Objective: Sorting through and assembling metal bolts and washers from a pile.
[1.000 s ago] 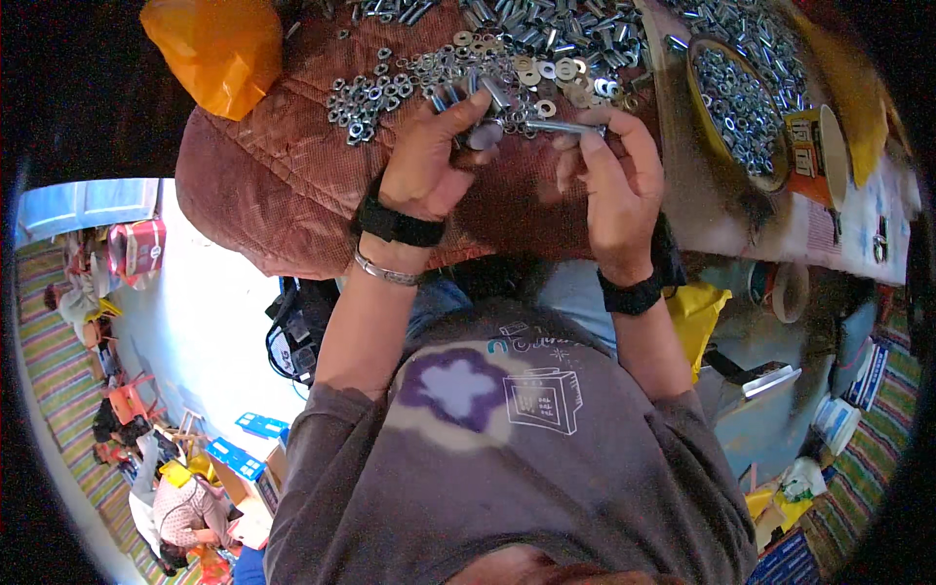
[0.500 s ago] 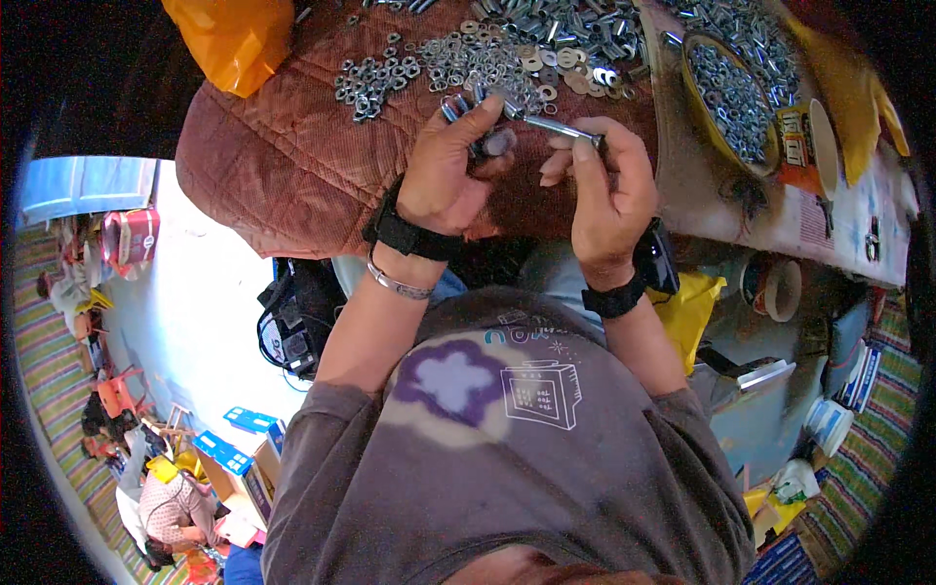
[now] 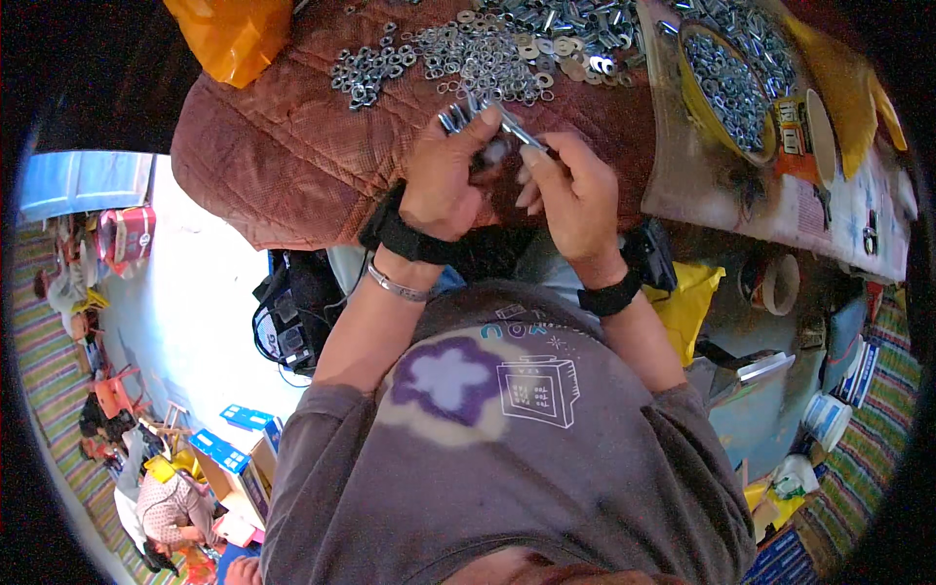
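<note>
Several metal cylinders (image 3: 450,119), crowded in the curled left hand (image 3: 441,177), could slip while the right hand (image 3: 579,198) pinches a rod (image 3: 521,131).

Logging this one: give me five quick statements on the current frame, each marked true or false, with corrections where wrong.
1. The left hand holds several metal pieces. True.
2. The right hand is empty. False: it grips a slender metal rod.
3. The orange bag lies left of the loose nuts. True.
4. The yellow-rimmed bowl stands left of both hands. False: it stands to their right.
5. Each wrist wears a black band. True.
</note>
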The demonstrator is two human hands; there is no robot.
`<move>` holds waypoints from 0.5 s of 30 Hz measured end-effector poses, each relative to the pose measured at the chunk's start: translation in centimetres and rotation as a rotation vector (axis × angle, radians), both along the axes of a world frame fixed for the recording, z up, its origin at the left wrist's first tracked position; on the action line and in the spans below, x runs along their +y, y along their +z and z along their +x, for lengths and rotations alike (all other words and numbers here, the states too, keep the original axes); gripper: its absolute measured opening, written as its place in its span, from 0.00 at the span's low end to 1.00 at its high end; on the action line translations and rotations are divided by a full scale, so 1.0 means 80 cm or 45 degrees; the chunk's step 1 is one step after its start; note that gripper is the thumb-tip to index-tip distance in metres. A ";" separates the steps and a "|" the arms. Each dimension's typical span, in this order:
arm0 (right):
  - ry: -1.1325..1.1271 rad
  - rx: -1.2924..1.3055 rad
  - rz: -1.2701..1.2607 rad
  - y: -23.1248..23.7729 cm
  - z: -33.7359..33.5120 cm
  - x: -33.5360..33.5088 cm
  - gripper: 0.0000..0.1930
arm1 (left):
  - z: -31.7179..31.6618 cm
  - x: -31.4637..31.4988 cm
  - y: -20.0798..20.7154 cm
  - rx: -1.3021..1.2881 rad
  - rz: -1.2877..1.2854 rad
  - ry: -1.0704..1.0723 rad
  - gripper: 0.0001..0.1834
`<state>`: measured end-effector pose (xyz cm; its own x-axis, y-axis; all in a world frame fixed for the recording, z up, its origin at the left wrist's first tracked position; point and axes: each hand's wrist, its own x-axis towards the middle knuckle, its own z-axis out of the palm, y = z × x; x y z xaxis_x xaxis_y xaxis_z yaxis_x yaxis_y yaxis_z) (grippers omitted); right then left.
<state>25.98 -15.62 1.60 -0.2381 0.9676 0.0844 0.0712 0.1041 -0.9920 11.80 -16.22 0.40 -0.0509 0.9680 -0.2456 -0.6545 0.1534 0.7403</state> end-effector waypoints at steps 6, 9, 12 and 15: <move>0.213 0.006 -0.310 -0.010 0.007 0.010 0.10 | 0.008 -0.010 -0.012 0.021 -0.034 -0.023 0.06; 0.324 0.147 -0.462 -0.022 0.008 0.009 0.12 | 0.008 -0.016 -0.008 -0.083 -0.056 -0.128 0.07; 0.287 0.118 -0.628 -0.022 0.003 0.005 0.14 | 0.009 -0.021 -0.016 -0.113 -0.091 -0.083 0.07; 0.121 -0.227 -0.021 -0.034 0.002 0.005 0.15 | 0.015 -0.023 -0.019 -0.009 -0.114 -0.052 0.07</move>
